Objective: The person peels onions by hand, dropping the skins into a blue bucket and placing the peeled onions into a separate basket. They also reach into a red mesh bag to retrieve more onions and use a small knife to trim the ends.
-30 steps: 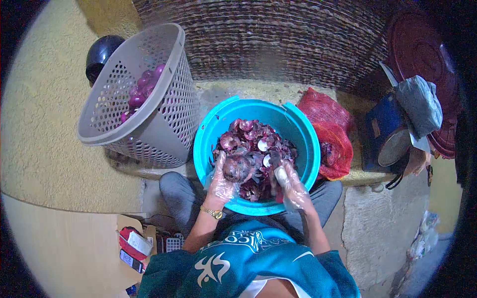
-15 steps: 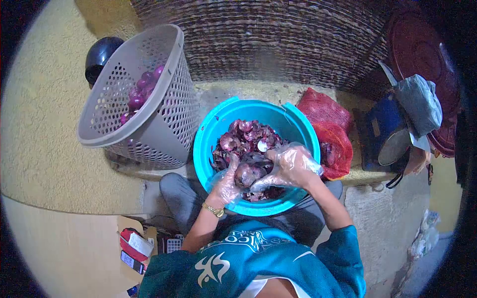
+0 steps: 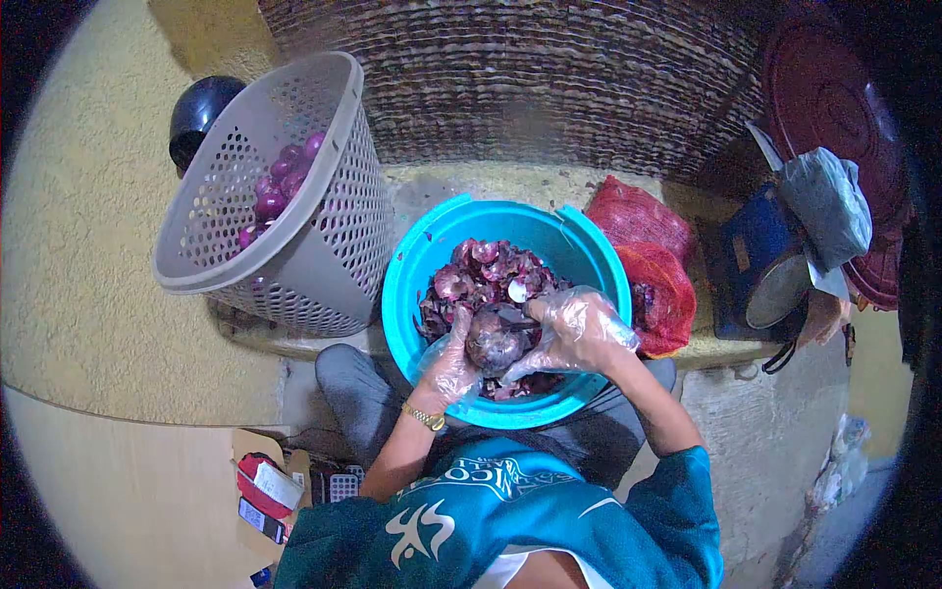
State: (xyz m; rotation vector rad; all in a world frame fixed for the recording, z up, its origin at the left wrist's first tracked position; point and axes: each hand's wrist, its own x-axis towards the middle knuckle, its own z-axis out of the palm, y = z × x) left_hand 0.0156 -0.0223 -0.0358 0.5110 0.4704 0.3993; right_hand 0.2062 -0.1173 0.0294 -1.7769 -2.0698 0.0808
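Observation:
A large red onion (image 3: 494, 339) with dark, papery skin is held above a turquoise basin (image 3: 396, 294). My left hand (image 3: 451, 371), in a clear plastic glove, grips the onion's left side. On the opposite side my right hand (image 3: 581, 329), also gloved, closes against it, thumb low and fingers above. A dark strip lies between the right fingers and the onion; whether it is loose skin or a tool I cannot make out. Under the hands, onion skins (image 3: 461, 280) with reddish-purple pieces fill the basin's bottom.
To the left, a tilted grey perforated basket (image 3: 343, 226) holds several purple onions (image 3: 280, 182). A black bowl (image 3: 201, 113) sits behind it. Red mesh sacks (image 3: 653, 280) lie right of the basin, and a blue container (image 3: 756, 245) stands farther right. A ribbed wall (image 3: 549, 88) rises behind.
The onion has turned slightly and risen a little between my hands, showing more of its round side. My hands have barely moved.

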